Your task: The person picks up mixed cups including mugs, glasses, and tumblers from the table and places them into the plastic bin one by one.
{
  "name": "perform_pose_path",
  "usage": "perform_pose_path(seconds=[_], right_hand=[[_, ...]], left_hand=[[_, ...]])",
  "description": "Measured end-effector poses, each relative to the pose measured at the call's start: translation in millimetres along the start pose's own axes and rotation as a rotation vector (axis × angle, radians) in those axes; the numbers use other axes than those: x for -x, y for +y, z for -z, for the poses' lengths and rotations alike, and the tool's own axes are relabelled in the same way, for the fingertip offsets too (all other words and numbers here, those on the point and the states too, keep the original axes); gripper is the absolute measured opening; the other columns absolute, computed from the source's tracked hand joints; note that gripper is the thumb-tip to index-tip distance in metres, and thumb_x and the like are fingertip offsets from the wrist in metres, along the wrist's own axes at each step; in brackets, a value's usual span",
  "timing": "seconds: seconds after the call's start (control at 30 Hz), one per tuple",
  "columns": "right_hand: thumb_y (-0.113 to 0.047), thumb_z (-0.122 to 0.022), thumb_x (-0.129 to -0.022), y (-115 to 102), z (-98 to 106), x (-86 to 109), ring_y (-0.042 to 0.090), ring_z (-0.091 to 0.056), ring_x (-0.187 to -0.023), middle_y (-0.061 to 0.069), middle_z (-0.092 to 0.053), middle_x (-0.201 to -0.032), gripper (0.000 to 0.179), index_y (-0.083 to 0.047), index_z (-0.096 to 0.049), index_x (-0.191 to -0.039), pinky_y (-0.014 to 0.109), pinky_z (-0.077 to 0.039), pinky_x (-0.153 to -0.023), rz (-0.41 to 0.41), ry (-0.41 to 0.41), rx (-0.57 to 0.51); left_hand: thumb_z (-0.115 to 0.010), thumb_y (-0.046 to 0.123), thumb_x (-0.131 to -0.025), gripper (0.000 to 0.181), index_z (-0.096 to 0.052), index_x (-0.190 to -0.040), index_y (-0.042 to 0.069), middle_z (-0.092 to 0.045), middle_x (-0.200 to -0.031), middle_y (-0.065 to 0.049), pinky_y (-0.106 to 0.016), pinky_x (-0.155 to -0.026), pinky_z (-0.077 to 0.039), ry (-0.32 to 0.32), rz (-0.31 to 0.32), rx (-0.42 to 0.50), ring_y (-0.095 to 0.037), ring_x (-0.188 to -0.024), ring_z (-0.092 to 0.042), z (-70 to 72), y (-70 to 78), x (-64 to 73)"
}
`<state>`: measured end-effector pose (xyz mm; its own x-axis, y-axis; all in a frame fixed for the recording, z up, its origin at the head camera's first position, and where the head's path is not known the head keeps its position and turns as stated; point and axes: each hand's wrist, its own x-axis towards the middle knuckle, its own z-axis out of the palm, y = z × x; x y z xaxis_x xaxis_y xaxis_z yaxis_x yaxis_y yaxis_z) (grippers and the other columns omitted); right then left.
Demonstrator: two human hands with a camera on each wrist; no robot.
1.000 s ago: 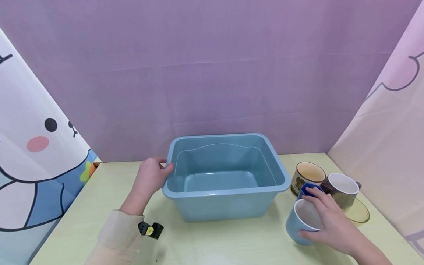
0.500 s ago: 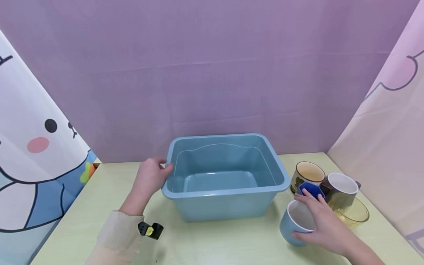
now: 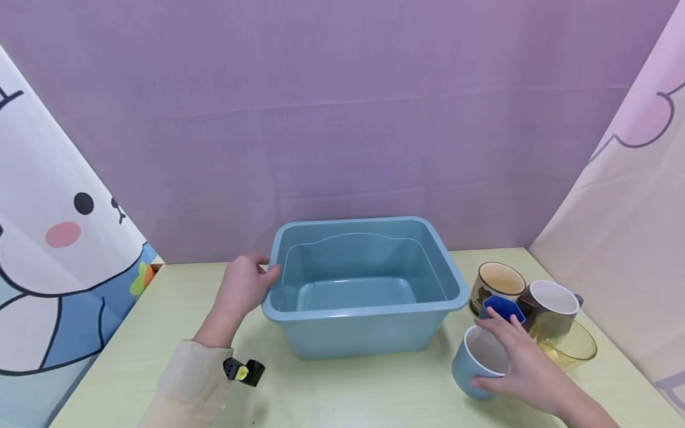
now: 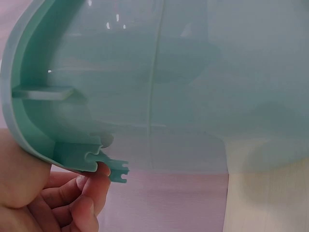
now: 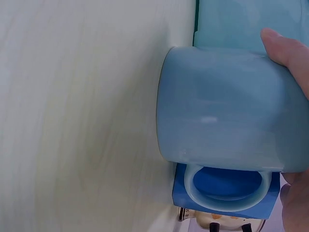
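My left hand (image 3: pixel 243 286) pinches the left rim of a blue-grey plastic basin (image 3: pixel 355 333), thumb on top. In the left wrist view its fingers (image 4: pixel 91 193) curl under the rim beside the basin's ribbed underside. To the right of the basin, my right hand (image 3: pixel 530 371) grips a light blue mug (image 3: pixel 464 367) near its mouth, thumb on one side and fingers on the other. The right wrist view shows the mug's handle (image 5: pixel 227 205) on the side facing a dark blue angular cup (image 3: pixel 503 307), close behind it.
Behind the blue cup stand a cream mug (image 3: pixel 481 294) with a dark pattern and a dark mug with a white inside (image 3: pixel 553 297). A yellow see-through bowl (image 3: pixel 575 345) sits by the right hand. A purple cloth (image 3: pixel 342 119) hangs behind the pale table (image 3: pixel 342 392).
My right hand and the light blue mug have shifted slightly left, showing more of the blue cup and yellow bowl. My left hand and the basin have stayed put.
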<state>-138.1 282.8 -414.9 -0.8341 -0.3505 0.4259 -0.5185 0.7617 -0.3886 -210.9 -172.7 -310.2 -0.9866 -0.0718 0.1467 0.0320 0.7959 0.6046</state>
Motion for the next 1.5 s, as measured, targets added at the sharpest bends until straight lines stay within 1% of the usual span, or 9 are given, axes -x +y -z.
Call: perform_pose_path(seconds=[0.13, 0.27, 0.4, 0.53, 0.6, 0.73, 0.87, 1.27, 1.5], right_hand=[[-0.045, -0.087, -0.057, -2.4, 1.8, 2.1, 0.055, -0.021, -0.135, 0.027, -0.04, -0.142, 0.089, -0.007, -0.051, -0.129, 0.044, -0.002, -0.119, -0.08, -0.037, -0.057], [-0.043, -0.087, -0.057, -4.2, 3.5, 2.9, 0.061, -0.017, -0.132, 0.028, -0.034, -0.146, 0.089, -0.01, -0.05, -0.131, 0.071, -0.012, -0.104, -0.127, -0.058, -0.102], [-0.041, -0.088, -0.057, -4.6, 4.3, 3.8, 0.062, -0.017, -0.131, 0.026, -0.033, -0.147, 0.088, -0.011, -0.05, -0.131, 0.076, -0.015, -0.098, -0.126, -0.056, -0.118], [-0.041, -0.088, -0.058, -8.3, 6.3, 3.3, 0.063, -0.025, -0.127, 0.024, -0.037, -0.146, 0.088, -0.011, -0.051, -0.131, 0.075, -0.021, -0.096, -0.12, -0.054, -0.091], [-0.046, -0.087, -0.057, -11.7, 7.5, 1.9, 0.052, -0.039, -0.125, 0.018, -0.045, -0.14, 0.088, -0.013, -0.052, -0.131, 0.067, -0.033, -0.097, -0.111, -0.041, -0.018], [-0.055, -0.085, -0.055, -17.9, 9.5, -0.9, 0.025, -0.053, -0.11, 0.004, -0.056, -0.126, 0.089, -0.015, -0.054, -0.128, 0.042, -0.051, -0.081, -0.09, 0.0, 0.128], [-0.053, -0.086, -0.053, -20.4, 11.7, -1.6, 0.018, -0.053, -0.105, 0.0, -0.057, -0.123, 0.089, -0.018, -0.055, -0.129, 0.032, -0.05, -0.075, -0.062, 0.029, 0.145], [-0.054, -0.086, -0.053, -25.4, 17.8, -2.4, 0.023, -0.056, -0.103, 0.001, -0.057, -0.123, 0.09, -0.015, -0.056, -0.128, 0.032, -0.051, -0.073, -0.073, 0.035, 0.143], [-0.052, -0.088, -0.049, -26.6, 22.3, -3.8, 0.011, -0.055, -0.099, -0.001, -0.058, -0.121, 0.092, -0.014, -0.057, -0.126, 0.02, -0.046, -0.072, -0.031, 0.083, 0.149]], left_hand=[[-0.058, 0.022, -0.09, 0.039, -0.061, -0.116, -0.007, -0.068, -0.092, -0.02, -0.031, -0.058, -0.054, -0.004, 0.007, 0.0, -0.02, -0.069, -0.062, -0.2, -0.1, -0.4], [-0.058, 0.022, -0.09, 0.04, -0.061, -0.116, -0.008, -0.068, -0.092, -0.019, -0.031, -0.058, -0.053, -0.008, 0.01, -0.001, -0.02, -0.069, -0.062, -0.5, -0.5, -0.4], [-0.058, 0.022, -0.09, 0.039, -0.061, -0.116, -0.008, -0.068, -0.091, -0.019, -0.031, -0.058, -0.053, -0.006, 0.008, 0.005, -0.019, -0.069, -0.062, -0.6, -0.6, -0.3], [-0.058, 0.022, -0.09, 0.039, -0.061, -0.115, -0.008, -0.068, -0.091, -0.019, -0.031, -0.058, -0.053, -0.001, 0.002, 0.006, -0.02, -0.069, -0.062, -0.8, -0.8, -0.4], [-0.058, 0.022, -0.09, 0.039, -0.061, -0.115, -0.008, -0.068, -0.091, -0.019, -0.032, -0.058, -0.053, 0.001, -0.001, 0.006, -0.02, -0.069, -0.062, -0.8, -1.1, -0.6], [-0.058, 0.021, -0.09, 0.039, -0.061, -0.115, -0.008, -0.068, -0.091, -0.019, -0.032, -0.059, -0.054, 0.003, -0.002, 0.005, -0.02, -0.07, -0.062, -0.9, -1.3, -0.7], [-0.058, 0.022, -0.09, 0.039, -0.061, -0.115, -0.008, -0.068, -0.091, -0.019, -0.031, -0.059, -0.053, 0.0, 0.001, 0.009, -0.02, -0.069, -0.062, -0.9, -1.3, -0.3], [-0.059, 0.024, -0.09, 0.039, -0.061, -0.116, -0.006, -0.067, -0.086, -0.016, -0.029, -0.058, -0.053, 0.003, 0.013, 0.082, -0.017, -0.066, -0.061, -1.9, -6.1, -1.7], [-0.059, 0.024, -0.091, 0.04, -0.059, -0.117, -0.006, -0.067, -0.085, -0.015, -0.029, -0.059, -0.053, -0.004, 0.023, 0.132, -0.016, -0.065, -0.061, -3.2, -9.7, -2.0]])
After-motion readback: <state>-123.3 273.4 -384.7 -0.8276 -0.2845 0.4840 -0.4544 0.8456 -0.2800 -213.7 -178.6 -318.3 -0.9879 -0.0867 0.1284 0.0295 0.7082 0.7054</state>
